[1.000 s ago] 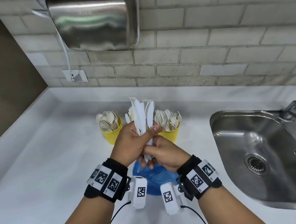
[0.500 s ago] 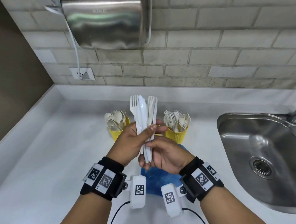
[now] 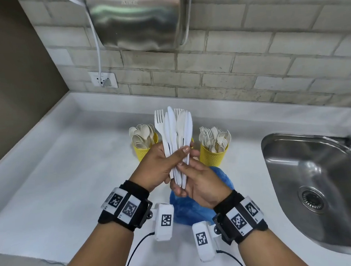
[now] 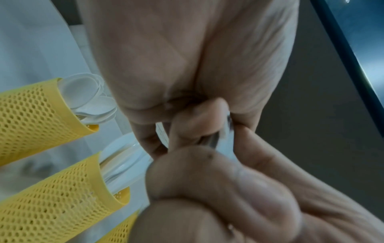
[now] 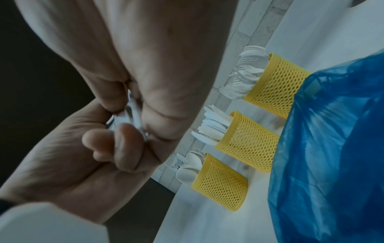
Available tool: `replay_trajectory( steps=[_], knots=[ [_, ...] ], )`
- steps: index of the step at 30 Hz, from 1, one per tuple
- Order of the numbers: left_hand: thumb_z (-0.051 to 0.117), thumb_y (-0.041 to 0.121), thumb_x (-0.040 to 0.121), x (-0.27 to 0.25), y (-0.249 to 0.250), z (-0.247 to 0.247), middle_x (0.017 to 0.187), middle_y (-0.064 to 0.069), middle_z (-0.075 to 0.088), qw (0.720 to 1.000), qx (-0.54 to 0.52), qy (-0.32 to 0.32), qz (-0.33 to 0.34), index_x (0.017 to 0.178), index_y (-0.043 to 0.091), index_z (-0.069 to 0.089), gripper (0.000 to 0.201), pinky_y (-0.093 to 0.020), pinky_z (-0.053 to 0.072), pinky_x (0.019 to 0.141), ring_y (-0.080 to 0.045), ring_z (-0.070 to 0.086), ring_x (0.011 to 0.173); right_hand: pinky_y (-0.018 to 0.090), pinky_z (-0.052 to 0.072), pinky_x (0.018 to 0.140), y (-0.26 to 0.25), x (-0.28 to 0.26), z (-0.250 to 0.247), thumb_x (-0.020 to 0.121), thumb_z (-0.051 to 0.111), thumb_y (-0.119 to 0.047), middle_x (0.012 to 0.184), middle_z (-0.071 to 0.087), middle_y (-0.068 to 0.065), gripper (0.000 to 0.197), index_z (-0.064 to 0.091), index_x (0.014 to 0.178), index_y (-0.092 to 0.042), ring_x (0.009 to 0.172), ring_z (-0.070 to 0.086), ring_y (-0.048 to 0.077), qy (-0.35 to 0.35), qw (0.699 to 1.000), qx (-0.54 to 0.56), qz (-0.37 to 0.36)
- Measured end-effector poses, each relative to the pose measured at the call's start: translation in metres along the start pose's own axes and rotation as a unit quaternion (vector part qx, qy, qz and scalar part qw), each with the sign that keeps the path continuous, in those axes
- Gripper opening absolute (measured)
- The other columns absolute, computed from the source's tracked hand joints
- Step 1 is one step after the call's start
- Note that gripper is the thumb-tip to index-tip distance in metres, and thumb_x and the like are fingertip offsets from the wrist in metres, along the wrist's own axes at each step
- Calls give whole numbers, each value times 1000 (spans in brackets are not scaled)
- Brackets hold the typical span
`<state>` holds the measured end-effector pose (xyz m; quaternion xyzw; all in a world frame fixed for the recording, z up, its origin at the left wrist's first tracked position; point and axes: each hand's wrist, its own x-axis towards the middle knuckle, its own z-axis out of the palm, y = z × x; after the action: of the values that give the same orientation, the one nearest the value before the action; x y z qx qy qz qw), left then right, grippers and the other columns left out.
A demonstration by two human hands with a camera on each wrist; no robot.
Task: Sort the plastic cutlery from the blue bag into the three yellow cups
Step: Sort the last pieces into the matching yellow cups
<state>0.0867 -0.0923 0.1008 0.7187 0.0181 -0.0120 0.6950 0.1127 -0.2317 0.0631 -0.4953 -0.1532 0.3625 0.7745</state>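
Both hands hold one upright bundle of white plastic cutlery [image 3: 175, 132], forks, knives and a spoon, above the blue bag [image 3: 188, 212]. My left hand [image 3: 162, 165] wraps the middle of the handles, thumb across the front. My right hand [image 3: 196, 179] pinches the handle ends from below. Behind stand the yellow mesh cups: spoons cup [image 3: 143, 150], forks cup [image 3: 213, 156]; the middle one is mostly hidden by the bundle. The right wrist view shows all three: forks cup [image 5: 274, 92], knives cup [image 5: 247, 141], spoons cup [image 5: 220, 182], beside the blue bag [image 5: 332, 148].
A steel sink [image 3: 319, 185] is set into the white counter [image 3: 59, 182] at the right. A metal hand dryer [image 3: 137, 19] hangs on the brick wall above, its cord running to a socket [image 3: 103, 79]. A brown wall closes the left side.
The bundle has been lifted a little and squared upright. My right hand has slid down from over the handles to pinch their lower ends. The head view has tilted up.
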Motion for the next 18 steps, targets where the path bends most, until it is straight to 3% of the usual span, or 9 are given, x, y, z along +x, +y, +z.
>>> replay_trajectory(
  steps=[3, 5, 7, 9, 11, 14, 18],
  knots=[
    [60, 26, 103, -3, 1, 1, 107, -1, 79, 1000, 7, -5, 3, 121, 11, 70, 25, -20, 38, 38, -10, 67, 60, 32, 25, 51, -6, 3, -2, 92, 42, -25, 78, 59, 21, 37, 59, 117, -3, 54, 46, 24, -23, 998, 34, 41],
    [60, 23, 103, -4, 2, 3, 101, 0, 80, 1000, 15, -7, 7, 119, 8, 71, 25, -20, 43, 37, -10, 69, 57, 32, 26, 51, -10, 4, -2, 89, 41, -25, 75, 58, 21, 44, 56, 126, -7, 54, 47, 25, -29, 998, 34, 49],
    [61, 23, 103, -3, 2, 5, 92, -1, 79, 1000, 22, 10, 19, 113, 7, 73, 23, -28, 52, 43, -21, 72, 60, 32, 32, 50, -12, 4, -2, 88, 40, -20, 81, 59, 21, 47, 51, 133, -15, 58, 52, 29, -33, 998, 27, 46],
    [60, 21, 104, -2, -1, 4, 83, -1, 77, 998, 28, 38, 44, 104, 4, 73, 22, -30, 55, 48, -25, 71, 62, 36, 43, 56, -16, 5, -3, 83, 40, -18, 89, 62, 20, 44, 53, 125, -17, 70, 61, 36, -23, 998, -19, 57],
    [57, 15, 105, -1, -5, 1, 80, -2, 74, 995, 23, 72, 66, 98, -1, 72, 23, -20, 54, 56, -12, 69, 65, 38, 49, 68, -22, 6, -7, 78, 44, -23, 94, 67, 16, 38, 62, 111, -17, 86, 66, 35, 27, 990, -116, 69],
    [55, 15, 106, 2, -10, -5, 83, -6, 72, 994, 16, 79, 73, 91, 6, 70, 24, -31, 59, 79, -18, 71, 78, 40, 50, 77, -37, 9, -18, 70, 50, -24, 102, 72, 15, 42, 67, 108, -17, 92, 68, 30, 142, 969, -200, 15],
    [52, 13, 107, -1, -16, -6, 83, -6, 69, 997, -27, 50, 52, 100, 5, 68, 19, -44, 59, 83, -22, 67, 77, 34, 54, 76, -56, 8, -13, 85, 59, -28, 99, 73, 13, 28, 69, 106, -14, 84, 69, 19, 180, 947, -241, -112]
  ],
)
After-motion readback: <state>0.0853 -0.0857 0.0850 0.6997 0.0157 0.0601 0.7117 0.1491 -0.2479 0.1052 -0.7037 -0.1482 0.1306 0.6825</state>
